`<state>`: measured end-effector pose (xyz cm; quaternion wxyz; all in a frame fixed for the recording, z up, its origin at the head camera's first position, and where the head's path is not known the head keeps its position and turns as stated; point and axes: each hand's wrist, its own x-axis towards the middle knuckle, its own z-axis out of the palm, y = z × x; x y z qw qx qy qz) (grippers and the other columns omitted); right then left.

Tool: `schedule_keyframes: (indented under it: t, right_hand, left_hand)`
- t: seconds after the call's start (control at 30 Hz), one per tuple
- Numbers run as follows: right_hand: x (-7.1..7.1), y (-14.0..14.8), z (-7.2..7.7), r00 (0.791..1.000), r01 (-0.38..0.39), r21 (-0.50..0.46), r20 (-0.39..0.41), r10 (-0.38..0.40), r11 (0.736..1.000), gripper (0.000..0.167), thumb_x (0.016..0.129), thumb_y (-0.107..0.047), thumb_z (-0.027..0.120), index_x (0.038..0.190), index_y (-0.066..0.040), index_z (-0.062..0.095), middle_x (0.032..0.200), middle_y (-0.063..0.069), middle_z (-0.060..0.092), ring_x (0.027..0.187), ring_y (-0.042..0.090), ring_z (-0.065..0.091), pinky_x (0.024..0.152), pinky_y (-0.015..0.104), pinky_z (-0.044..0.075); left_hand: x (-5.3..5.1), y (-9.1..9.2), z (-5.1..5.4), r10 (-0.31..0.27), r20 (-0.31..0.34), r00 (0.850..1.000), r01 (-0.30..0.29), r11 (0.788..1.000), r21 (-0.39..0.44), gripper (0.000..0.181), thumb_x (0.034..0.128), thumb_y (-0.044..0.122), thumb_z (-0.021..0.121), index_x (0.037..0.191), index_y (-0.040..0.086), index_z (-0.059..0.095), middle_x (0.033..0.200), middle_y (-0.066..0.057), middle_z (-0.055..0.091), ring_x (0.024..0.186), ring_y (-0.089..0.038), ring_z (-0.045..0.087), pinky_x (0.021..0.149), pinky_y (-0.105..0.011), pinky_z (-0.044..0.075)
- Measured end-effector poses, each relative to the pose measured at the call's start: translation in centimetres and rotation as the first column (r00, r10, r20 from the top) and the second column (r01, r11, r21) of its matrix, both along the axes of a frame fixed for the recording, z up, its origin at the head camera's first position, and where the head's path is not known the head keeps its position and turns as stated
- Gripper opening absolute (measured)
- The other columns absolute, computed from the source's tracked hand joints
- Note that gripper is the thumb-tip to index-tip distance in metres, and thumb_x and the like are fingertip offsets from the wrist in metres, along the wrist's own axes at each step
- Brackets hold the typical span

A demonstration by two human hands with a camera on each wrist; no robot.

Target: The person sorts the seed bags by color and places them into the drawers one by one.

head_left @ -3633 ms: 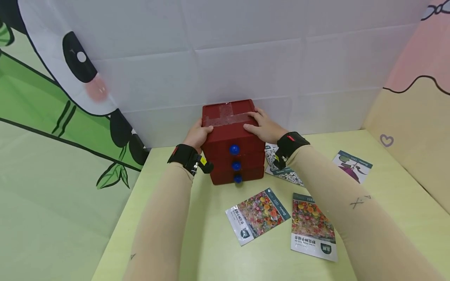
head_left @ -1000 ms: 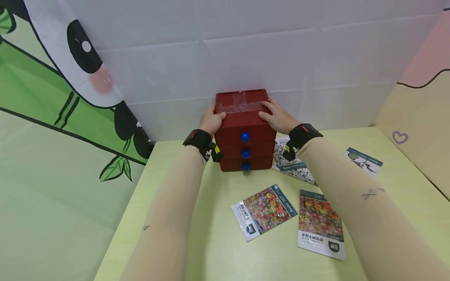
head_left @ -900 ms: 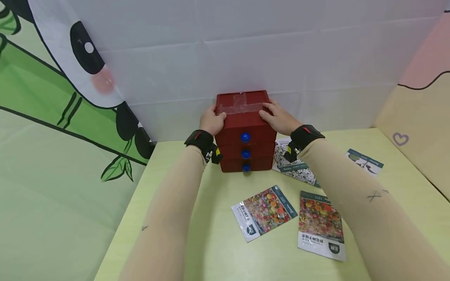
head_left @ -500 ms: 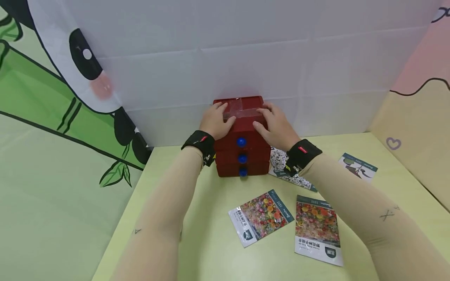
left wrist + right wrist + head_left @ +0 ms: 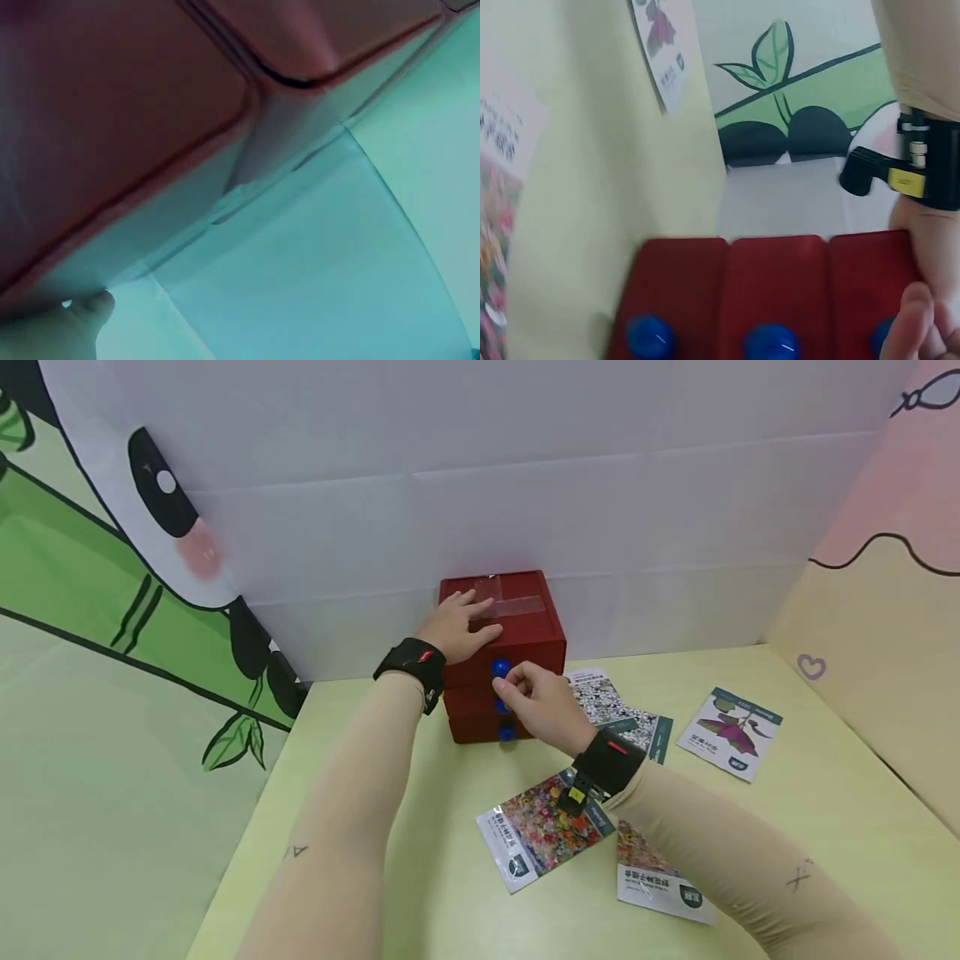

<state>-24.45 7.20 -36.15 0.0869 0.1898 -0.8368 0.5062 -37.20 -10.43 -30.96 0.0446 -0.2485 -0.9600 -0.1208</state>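
Observation:
A red chest of three stacked drawers (image 5: 536,647) with blue knobs stands against the back wall. Clear tape crosses its top. My left hand (image 5: 459,628) rests on the top's left part, fingers spread. My right hand (image 5: 551,706) is at the front, thumb and fingers bent close to the top blue knob (image 5: 501,667). Whether they grip this knob cannot be made out. The right wrist view shows the right fingertips (image 5: 915,319) overlapping that knob. The left wrist view shows the chest's side (image 5: 112,112) and the left thumb (image 5: 94,307).
Flower seed packets lie on the pale yellow table (image 5: 442,860): a colourful one (image 5: 540,827) in front, another (image 5: 660,877) partly under the right forearm, white-flowered ones (image 5: 596,693) beside the chest, and a purple one (image 5: 731,732) at right. A printed cloth wall (image 5: 675,527) stands behind.
Both hands held the chest's sides earlier. My left hand has shifted onto the top, while my right hand has left the top and come down to the front by the knobs.

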Motion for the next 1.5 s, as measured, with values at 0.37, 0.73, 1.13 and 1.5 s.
schedule_keyframes:
  t: [0.37, 0.73, 1.13, 1.5]
  right_hand:
    - [-2.3, -1.9, -2.9, 0.966, 0.209, -0.037, 0.160, -0.201, 0.977, 0.059, 0.094, -0.059, 0.047, 0.091, -0.003, 0.066, 0.081, 0.012, 0.067, 0.069, 0.022, 0.060, 0.055, 0.034, 0.045]
    - [-3.4, -2.2, -2.8, 0.924, 0.309, -0.232, 0.302, -0.234, 0.922, 0.069, 0.090, -0.068, 0.043, 0.093, -0.005, 0.070, 0.073, 0.009, 0.065, 0.067, 0.025, 0.060, 0.064, 0.037, 0.046]
    - [-3.6, -2.0, -2.6, 0.914, 0.306, -0.197, 0.336, -0.230, 0.931, 0.061, 0.096, -0.057, 0.045, 0.089, -0.001, 0.070, 0.069, 0.009, 0.065, 0.063, 0.025, 0.060, 0.059, 0.035, 0.045]
    - [-3.4, -1.9, -2.3, 0.918, 0.300, -0.171, 0.318, -0.236, 0.938, 0.061, 0.096, -0.055, 0.046, 0.089, 0.001, 0.070, 0.068, 0.010, 0.065, 0.061, 0.023, 0.060, 0.058, 0.035, 0.046]
  left_hand:
    - [0.1, 0.8, 0.6, 0.048, 0.057, 0.997, -0.040, 0.990, -0.133, 0.066, 0.0976, 0.061, 0.031, 0.154, 0.027, 0.025, 0.159, -0.007, 0.017, 0.147, -0.028, 0.009, 0.117, -0.049, 0.010]
    - [0.2, 2.0, 0.5, 0.057, 0.046, 0.997, -0.050, 0.989, -0.137, 0.064, 0.0982, 0.060, 0.031, 0.153, 0.027, 0.026, 0.159, -0.006, 0.019, 0.147, -0.027, 0.010, 0.117, -0.048, 0.011]
    - [0.1, 2.1, 0.0, 0.043, 0.064, 0.997, -0.036, 0.994, -0.104, 0.064, 0.0984, 0.058, 0.034, 0.153, 0.027, 0.026, 0.159, -0.007, 0.018, 0.147, -0.028, 0.009, 0.117, -0.047, 0.009]
    - [-0.3, 1.9, 0.0, 0.045, 0.059, 0.997, -0.040, 0.995, -0.089, 0.063, 0.0986, 0.058, 0.034, 0.153, 0.027, 0.026, 0.159, -0.007, 0.018, 0.147, -0.028, 0.009, 0.117, -0.046, 0.010]
